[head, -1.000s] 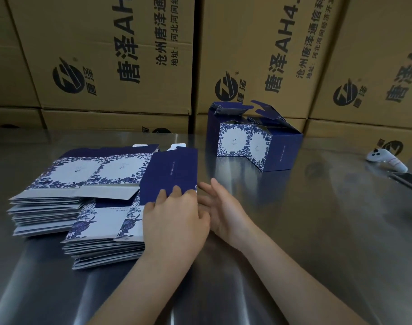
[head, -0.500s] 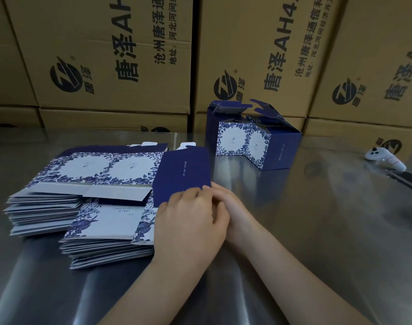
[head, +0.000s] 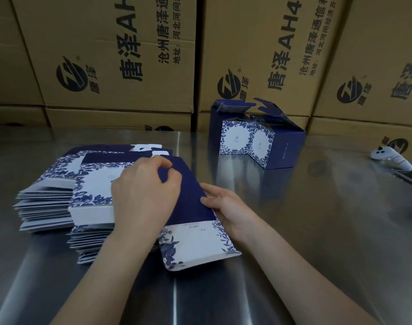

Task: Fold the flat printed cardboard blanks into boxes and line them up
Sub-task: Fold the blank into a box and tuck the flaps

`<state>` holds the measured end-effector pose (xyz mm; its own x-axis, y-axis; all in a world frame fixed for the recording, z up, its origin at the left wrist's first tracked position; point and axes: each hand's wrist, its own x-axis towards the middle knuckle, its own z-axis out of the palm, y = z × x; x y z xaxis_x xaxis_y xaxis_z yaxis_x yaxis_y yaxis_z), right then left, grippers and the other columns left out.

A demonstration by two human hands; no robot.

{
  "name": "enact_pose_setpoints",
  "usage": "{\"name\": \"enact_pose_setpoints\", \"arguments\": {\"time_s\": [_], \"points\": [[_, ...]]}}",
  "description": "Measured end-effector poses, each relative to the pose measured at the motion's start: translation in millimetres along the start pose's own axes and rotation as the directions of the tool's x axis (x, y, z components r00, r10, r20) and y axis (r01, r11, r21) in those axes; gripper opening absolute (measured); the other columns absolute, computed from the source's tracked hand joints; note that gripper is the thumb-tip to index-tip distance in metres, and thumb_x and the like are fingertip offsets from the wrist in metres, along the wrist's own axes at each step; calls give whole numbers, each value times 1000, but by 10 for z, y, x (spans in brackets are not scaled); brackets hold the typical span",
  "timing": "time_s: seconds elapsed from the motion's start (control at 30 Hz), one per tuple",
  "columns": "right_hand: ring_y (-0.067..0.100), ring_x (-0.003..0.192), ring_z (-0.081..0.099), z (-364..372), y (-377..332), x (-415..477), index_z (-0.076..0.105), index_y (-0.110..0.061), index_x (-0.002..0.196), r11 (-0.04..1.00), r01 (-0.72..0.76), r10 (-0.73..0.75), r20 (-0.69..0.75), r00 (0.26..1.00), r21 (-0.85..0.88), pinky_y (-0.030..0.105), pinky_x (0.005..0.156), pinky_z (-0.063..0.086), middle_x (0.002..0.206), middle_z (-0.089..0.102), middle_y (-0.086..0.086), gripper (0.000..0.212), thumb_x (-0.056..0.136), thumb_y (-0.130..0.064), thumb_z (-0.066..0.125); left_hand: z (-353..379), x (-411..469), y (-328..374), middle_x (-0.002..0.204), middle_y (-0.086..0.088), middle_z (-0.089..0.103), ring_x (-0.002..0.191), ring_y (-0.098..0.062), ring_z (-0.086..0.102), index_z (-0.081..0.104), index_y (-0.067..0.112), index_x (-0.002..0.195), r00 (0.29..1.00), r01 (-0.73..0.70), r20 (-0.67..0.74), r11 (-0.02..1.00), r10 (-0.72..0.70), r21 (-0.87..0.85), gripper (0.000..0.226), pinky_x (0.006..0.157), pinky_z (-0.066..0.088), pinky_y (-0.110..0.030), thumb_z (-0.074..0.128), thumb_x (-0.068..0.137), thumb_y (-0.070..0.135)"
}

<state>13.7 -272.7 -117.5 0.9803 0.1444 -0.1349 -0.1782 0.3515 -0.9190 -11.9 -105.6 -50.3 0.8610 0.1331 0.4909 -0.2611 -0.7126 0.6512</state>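
The left grip (head: 144, 195) is curled, with thumb and fingertips pinched together on the navy panel of one blank (head: 193, 214) at its far part. The right grip (head: 228, 212) clamps the same blank's right edge, thumb on top and the other fingers out of sight beneath. This blank is tilted, with its left side over the near stack (head: 92, 200) of flat blanks. Its white, blue-flowered flap sticks out toward the near side above the counter (head: 305, 242). Small print runs across the flap, too small to read.

A second stack (head: 43, 202) lies just left of the first and farther back, its edges fanned unevenly. Right of the right grip the steel counter shows open surface as far as a white controller (head: 391, 158) and a dark flat device (head: 409, 179) at the right edge.

At the far middle stand the folded boxes (head: 259, 141), touching one another with their top flaps up, well apart from both grips.

Brown cartons (head: 111, 55) wall off the far edge. Each carries a round black logo, large "唐泽 AH4" lettering, and smaller lines reading "沧州唐泽通信" and "地址:河北河间", cut off at the top of the view.
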Motion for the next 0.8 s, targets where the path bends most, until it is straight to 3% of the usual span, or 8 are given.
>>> {"name": "enact_pose_setpoints", "arguments": {"time_s": [0.13,0.23,0.4,0.5,0.57,0.67,0.8], "points": [[29,101,70,-20,-26,-19,61,-7,126,998,6,-9,-55,998,-55,35,78,59,115,71,14,36,96,6,45,-74,131,-128,120,-6,63,111,-34,54,64,25,118,991,120,39,984,-126,133,31,98,41,-47,53,90,34],[28,97,72,-62,-88,-59,65,-10,120,999,-3,0,-59,998,-42,33,73,60,112,72,14,36,96,6,43,-126,188,-221,116,-10,64,111,-37,54,61,26,123,980,177,66,974,-188,140,36,99,41,-51,53,89,37],[31,102,69,-185,-223,-115,63,-5,125,1000,24,-26,-130,991,-20,37,80,59,113,71,16,37,96,6,42,-161,260,-369,126,-11,60,112,-36,53,59,21,127,978,199,43,978,-202,68,39,95,44,-49,53,91,34],[26,92,72,-292,-317,-157,62,-4,125,999,53,-50,-192,980,8,35,74,59,109,72,15,37,95,4,40,-154,302,-447,123,-10,60,109,-34,54,60,19,124,980,200,14,979,-201,37,35,89,44,-43,53,92,33],[27,93,70,-373,-363,-181,60,-3,128,995,95,-82,-245,966,41,37,78,58,113,71,15,39,95,4,39,-135,326,-497,122,-11,60,107,-35,54,59,18,121,984,176,30,983,-178,56,33,89,44,-43,53,92,32],[33,105,67,-498,-371,-195,59,-6,130,981,163,-117,-342,933,109,43,84,55,121,68,16,40,96,3,39,-72,333,-562,125,-8,58,109,-34,54,57,20,122,976,117,162,976,-147,182,32,96,43,-45,53,93,35],[32,103,69,-554,-351,-207,60,-12,129,960,231,-152,-404,902,155,42,75,58,116,71,11,39,98,1,40,-14,322,-606,131,-5,55,120,-32,49,55,26,128,935,54,290,893,-202,447,42,99,35,-42,49,93,46]]}}
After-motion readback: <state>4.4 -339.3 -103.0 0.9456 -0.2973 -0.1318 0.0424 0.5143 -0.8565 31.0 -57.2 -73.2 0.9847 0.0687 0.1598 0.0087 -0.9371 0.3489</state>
